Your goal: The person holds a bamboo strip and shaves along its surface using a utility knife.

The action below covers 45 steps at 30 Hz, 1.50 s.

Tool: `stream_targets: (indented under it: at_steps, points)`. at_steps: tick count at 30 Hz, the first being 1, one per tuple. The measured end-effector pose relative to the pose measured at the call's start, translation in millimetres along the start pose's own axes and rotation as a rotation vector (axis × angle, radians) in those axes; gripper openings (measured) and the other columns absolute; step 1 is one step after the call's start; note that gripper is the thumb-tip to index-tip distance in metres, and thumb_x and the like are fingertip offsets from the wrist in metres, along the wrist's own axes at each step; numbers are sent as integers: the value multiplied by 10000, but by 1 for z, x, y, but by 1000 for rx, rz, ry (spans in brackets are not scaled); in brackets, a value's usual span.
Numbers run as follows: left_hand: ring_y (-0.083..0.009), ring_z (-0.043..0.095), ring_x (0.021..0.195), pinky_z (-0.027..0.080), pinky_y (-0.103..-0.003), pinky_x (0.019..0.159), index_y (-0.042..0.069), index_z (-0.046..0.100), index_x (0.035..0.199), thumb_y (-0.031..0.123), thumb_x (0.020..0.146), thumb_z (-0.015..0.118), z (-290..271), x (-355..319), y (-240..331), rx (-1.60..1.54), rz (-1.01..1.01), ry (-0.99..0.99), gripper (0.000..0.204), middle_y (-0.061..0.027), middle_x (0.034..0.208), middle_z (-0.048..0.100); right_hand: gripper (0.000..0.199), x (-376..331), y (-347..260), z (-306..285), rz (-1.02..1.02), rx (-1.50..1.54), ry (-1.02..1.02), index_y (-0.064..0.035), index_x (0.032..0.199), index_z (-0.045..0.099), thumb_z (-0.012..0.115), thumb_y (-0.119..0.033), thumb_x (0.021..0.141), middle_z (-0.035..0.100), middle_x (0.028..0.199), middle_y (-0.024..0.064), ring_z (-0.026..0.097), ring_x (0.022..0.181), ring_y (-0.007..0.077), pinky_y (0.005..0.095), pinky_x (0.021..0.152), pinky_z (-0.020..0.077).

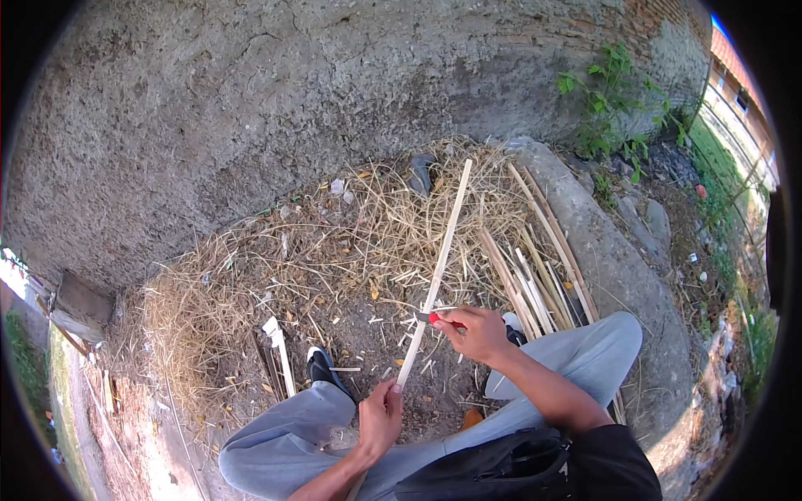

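A long pale wooden strip [444, 250] runs up and away from me, slanting to the right. Its near end is gripped in my left hand [381, 417], fingers closed round it above my lap. My right hand [478, 334] is closed on the red handle of a knife [433, 318]. The short dark blade lies across the strip below its middle and seems to touch it. My right palm hides most of the handle. What looks like more of the strip shows beneath my left forearm.
Several wooden strips [543, 284] lie on the right beside a concrete ledge [622, 267]. Dry straw and shavings [334, 242] cover the ground up to a rough wall [292, 108]. A pale split stick [282, 351] lies by my left shoe [326, 371]. A black bag [484, 468] rests on my lap.
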<state>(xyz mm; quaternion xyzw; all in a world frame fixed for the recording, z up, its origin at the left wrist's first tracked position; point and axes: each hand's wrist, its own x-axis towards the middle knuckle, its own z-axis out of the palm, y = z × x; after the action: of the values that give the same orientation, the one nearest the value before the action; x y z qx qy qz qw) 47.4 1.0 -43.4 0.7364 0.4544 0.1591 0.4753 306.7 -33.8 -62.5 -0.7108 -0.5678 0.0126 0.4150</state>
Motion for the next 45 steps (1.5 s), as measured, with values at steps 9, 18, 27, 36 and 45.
stream_targets:
  at_steps: [9,18,27,36,45]
  points:
    - [-171,626,628,497,-368,592,-31,657,1163,184,1056,521,2,-5,8,3,23,16,276,-119,703,630,229,1,12,10,-25,-60,43,-127,854,753,744,-350,905,731,792,45,695,611,257,370,513,544]
    - [-248,657,598,503,-382,591,-29,663,1153,175,1043,536,3,-1,10,86,23,45,264,-161,711,660,195,1,21,22,25,-3,6,-127,876,756,737,-320,900,733,803,71,701,649,283,391,552,559]
    - [-190,623,590,483,-353,565,-31,669,1150,169,1042,540,6,0,2,110,38,44,262,-122,680,620,231,4,30,21,140,-32,-82,-147,916,759,713,-374,914,722,822,63,696,682,297,420,603,563]
    - [-133,589,574,473,-330,550,-34,669,1153,177,1048,522,5,-1,10,151,46,42,278,-79,652,605,200,4,41,29,100,-33,5,-153,903,765,733,-350,899,702,774,58,678,626,296,417,534,542]
    - [-132,596,583,473,-330,549,-45,666,1122,169,1047,530,5,-22,10,191,13,-14,264,-90,660,624,170,15,60,15,407,-165,-77,-168,891,771,737,-335,903,705,748,95,697,674,334,457,608,549]
